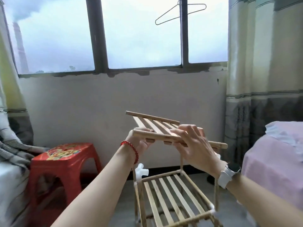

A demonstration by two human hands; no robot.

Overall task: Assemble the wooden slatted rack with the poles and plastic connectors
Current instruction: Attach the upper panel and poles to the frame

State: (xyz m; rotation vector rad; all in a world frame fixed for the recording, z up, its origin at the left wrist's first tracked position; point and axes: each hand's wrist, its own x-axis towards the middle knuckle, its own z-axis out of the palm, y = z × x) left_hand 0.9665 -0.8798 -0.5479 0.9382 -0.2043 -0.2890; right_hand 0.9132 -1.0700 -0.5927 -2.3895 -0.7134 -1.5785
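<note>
Both hands, left hand (141,142) and right hand (195,145), gripped the slatted panel (157,126) mid-frame above the rack (172,199), whose base was cut off at the bottom edge, left fingers mostly hidden beneath.

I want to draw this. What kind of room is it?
Probably a bedroom at home: a pink-covered bed, long striped curtains and a wire clothes hanger at the window.

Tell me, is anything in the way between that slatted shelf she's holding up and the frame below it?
Nothing visible. The loose shelf, held by the left hand and right hand, hangs in open air above the frame. Only the white connector on the near-left pole stands beneath, seemingly where it should seat.
</note>
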